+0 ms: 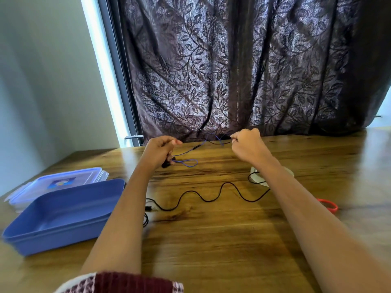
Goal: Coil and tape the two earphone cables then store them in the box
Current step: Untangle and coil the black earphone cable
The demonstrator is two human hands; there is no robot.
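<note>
Your bare forearms stretch forward over the wooden table (211, 240). At 9 o'clock the open blue box (63, 210) sits with its lid (59, 182) just behind. Between your arms the black earphone cable (211, 197) snakes loose toward the white tape roll (257, 176) at 3 o'clock. Toward 12 o'clock, your left hand (160, 153) curls round the blue earphone cable (188, 162), a loop trailing beside it, while your right hand (247, 146) pinches its far stretch.

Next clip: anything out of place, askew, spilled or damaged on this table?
Nothing spilled or damaged. The black cable lies loose in waves on the table, one end looped over the white tape roll; that fits a job half done. The left hand and right hand hold the blue cable.
</note>
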